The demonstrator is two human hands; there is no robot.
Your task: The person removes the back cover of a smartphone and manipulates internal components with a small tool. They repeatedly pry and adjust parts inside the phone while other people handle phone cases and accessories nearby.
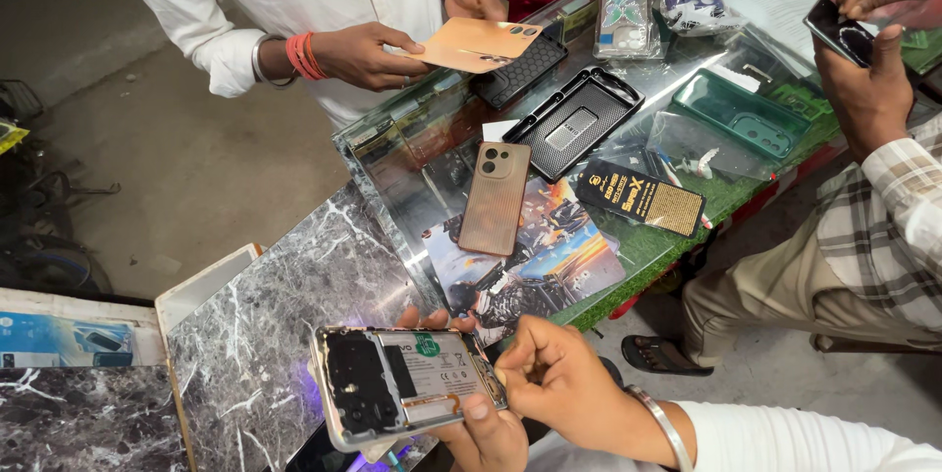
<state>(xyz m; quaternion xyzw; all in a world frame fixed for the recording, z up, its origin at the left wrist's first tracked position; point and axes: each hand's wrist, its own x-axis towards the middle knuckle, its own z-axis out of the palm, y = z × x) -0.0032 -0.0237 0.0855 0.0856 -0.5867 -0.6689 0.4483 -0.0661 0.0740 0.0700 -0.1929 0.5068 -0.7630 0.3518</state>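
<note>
Opened phone (397, 384) — back removed, held over the marble table (275, 315). Left hand (486, 433) clamped underneath it; right hand (559, 384) — fingers pinched together at its right edge.

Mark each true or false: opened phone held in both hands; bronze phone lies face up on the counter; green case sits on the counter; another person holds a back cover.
1. Both the left hand and right hand hold the opened phone: true.
2. The bronze phone lies face up on the glass counter: false, its camera side faces up.
3. A green case sits on the counter: true.
4. Another person's hand holds a black case: false, it holds a tan back cover.
</note>
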